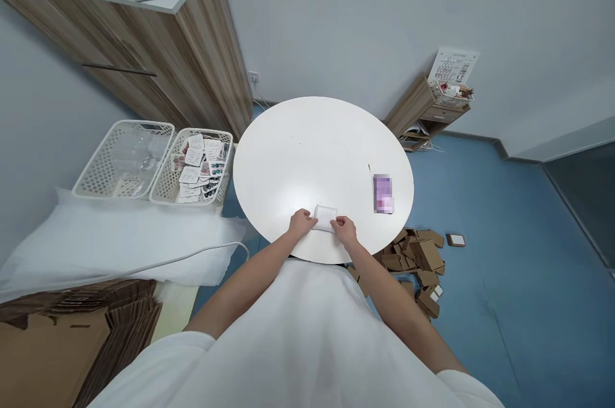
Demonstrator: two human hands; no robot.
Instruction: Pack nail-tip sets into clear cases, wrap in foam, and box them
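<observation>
A small white card with faint printed lines (325,216) is at the near side of the round white table (307,145). My left hand (301,223) pinches its left edge between thumb and fingers. On the opposite edge, my right hand (344,228) closes thumb and fingers on the card's lower right corner. The card seems to be in or on a thin, pale wrapper, but I cannot make that out for certain. To the right on the tabletop lies a purple-pink rectangular item (383,194), blurred into blocks.
At left, one white basket (81,171) holds clear plastic and another (161,187) holds printed cards and nail-like pieces. White sheeting (120,235) and stacked flat cardboard (52,350) lie nearer. Brown cartons (427,257) litter the blue floor at right. A wooden cabinet (206,43) stands behind.
</observation>
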